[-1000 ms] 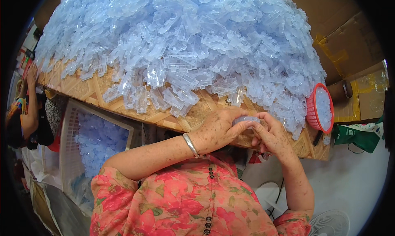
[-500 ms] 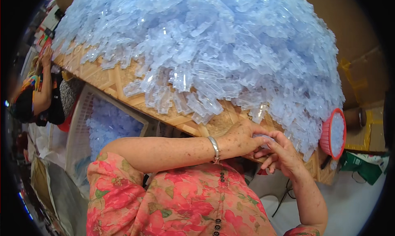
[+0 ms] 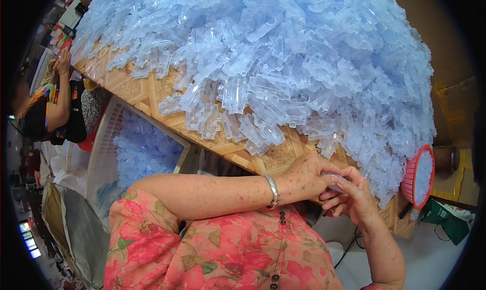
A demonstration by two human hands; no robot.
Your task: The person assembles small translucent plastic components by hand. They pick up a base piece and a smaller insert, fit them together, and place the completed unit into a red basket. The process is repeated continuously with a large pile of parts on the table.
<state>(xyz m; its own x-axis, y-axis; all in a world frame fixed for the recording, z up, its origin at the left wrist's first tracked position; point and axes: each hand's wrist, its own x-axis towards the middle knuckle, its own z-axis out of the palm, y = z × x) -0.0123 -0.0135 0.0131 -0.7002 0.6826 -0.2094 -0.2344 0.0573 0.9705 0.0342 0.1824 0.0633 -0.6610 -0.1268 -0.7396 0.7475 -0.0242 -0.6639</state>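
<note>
Between my two hands is a small clear plastic piece (image 3: pixel 334 180), mostly covered by fingers. My left hand (image 3: pixel 306 174), with a silver bangle at its wrist, pinches it from the left. Thumb and fingers of my right hand (image 3: pixel 353 193) close on the same piece from the right. Both hands are over the near edge of the table (image 3: pixel 276 161). Just beyond them spreads a large heap of clear bluish plastic pieces (image 3: pixel 283 62), flat and oblong, with several loose ones (image 3: pixel 253 133) at its near border.
A red basket (image 3: pixel 409 181) of small clear pieces tilts at the table's right end. Below the table's left edge stands a white crate (image 3: pixel 101 153) holding more bluish pieces. A green bag (image 3: pixel 448 221) lies at right. Another person (image 3: pixel 58 102) sits at far left.
The whole view has shifted slightly, so the scene sits a little lower and to the right. Both hands stay together on the plastic piece, with small finger movements.
</note>
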